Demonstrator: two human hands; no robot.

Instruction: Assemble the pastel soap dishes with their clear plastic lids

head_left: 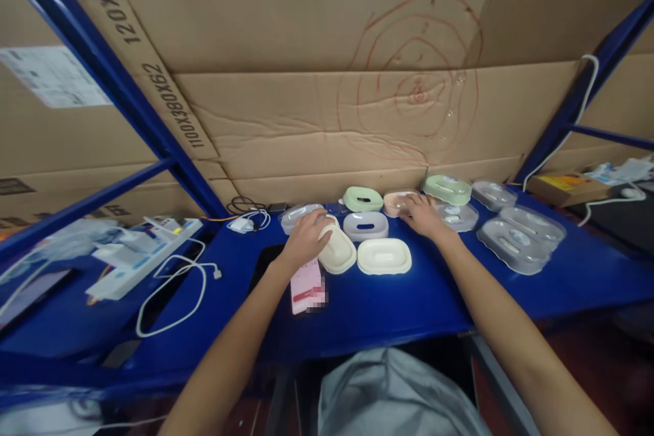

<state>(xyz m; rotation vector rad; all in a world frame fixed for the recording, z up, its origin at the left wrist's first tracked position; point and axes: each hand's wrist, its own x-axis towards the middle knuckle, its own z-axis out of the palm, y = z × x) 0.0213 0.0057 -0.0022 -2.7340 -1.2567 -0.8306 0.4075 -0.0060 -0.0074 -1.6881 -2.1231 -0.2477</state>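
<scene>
At the middle of the blue table my left hand [307,240] has its fingers and thumb closed on the edge of a cream oval tray [339,253], which sits at an angle. My right hand [425,215] reaches further back, its curled fingers on a small peach oval case [393,201] and covering part of it. Between the hands lie a pale lilac case with a dark slot [366,216] and a green one [356,199]. A second cream tray [384,266] rests flat in front of them. Behind my left hand is a clear plastic shell [295,216].
Clear plastic packs [516,252] and a green-topped pack [447,185] lie to the right. A pink card [305,289] is near my left forearm. Further left are a white power strip [137,266] and loose cables [201,286]. Cardboard [306,109] walls the back between blue posts.
</scene>
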